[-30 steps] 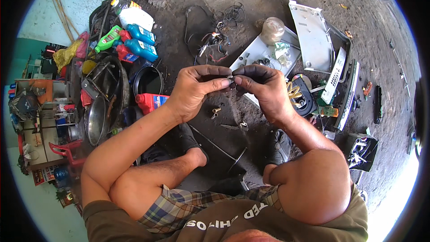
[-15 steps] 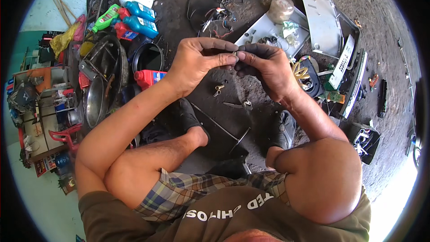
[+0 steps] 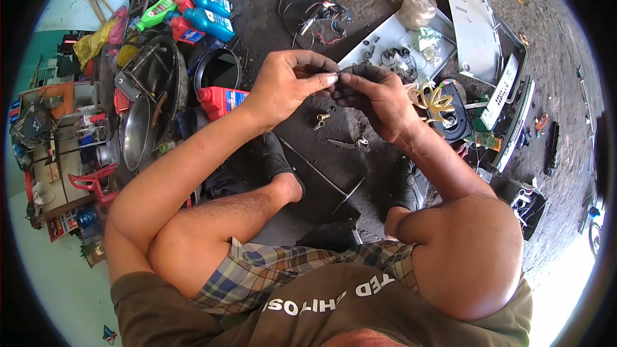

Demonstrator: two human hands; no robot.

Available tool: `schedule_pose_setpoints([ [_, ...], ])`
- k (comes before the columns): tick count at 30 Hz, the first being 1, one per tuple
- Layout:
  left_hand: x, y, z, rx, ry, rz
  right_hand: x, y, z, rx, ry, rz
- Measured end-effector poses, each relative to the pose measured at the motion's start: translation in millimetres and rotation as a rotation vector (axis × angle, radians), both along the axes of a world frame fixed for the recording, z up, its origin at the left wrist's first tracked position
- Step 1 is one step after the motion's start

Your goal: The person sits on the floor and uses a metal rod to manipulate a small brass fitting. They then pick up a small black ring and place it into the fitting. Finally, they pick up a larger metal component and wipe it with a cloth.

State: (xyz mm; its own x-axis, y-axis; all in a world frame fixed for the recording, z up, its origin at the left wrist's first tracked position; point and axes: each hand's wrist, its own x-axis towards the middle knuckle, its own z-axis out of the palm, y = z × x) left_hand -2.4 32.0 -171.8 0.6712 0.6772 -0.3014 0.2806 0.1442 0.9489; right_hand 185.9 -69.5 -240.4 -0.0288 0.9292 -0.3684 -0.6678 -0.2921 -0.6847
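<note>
My two hands meet in front of me, above the dark ground. The thumb and fingers of my left hand (image 3: 289, 87) are pinched together. My right hand (image 3: 379, 93) pinches at the same spot, its fingertips blackened. Whatever sits between the fingertips is tiny and mostly covered, so I cannot make out its kind. Below the hands, a small brass-coloured fitting (image 3: 322, 117) lies on the ground. Beside it is a pair of pliers or a similar folding tool (image 3: 350, 144). Nearer my feet rests a long metal T-handle bar (image 3: 315, 168).
Beyond my right hand lies a white metal tray (image 3: 366, 48) with small parts and a cloudy jar (image 3: 418, 9). Blue bottles (image 3: 211, 20), a red bottle (image 3: 220, 101) and a round black-rimmed pan (image 3: 217, 72) crowd the left. A metal panel (image 3: 472, 29) and tangled wires (image 3: 324, 19) lie farther off.
The surroundings have shifted slightly right in the picture as the view turned. Both hands stay pinched together, the right one moved a little; the small thing between them is now more hidden.
</note>
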Motion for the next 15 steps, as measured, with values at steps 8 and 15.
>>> schedule_pose_setpoints([
  [8,-11.1,10.3,1.1,-0.244,-0.109,0.208,-33.1,11.5,-141.8,0.475,-1.294,0.332],
  [15,-6.3,8.7,1.5,-0.362,-0.127,0.216,-56.1,0.7,-234.8,0.704,-1.580,0.684],
])
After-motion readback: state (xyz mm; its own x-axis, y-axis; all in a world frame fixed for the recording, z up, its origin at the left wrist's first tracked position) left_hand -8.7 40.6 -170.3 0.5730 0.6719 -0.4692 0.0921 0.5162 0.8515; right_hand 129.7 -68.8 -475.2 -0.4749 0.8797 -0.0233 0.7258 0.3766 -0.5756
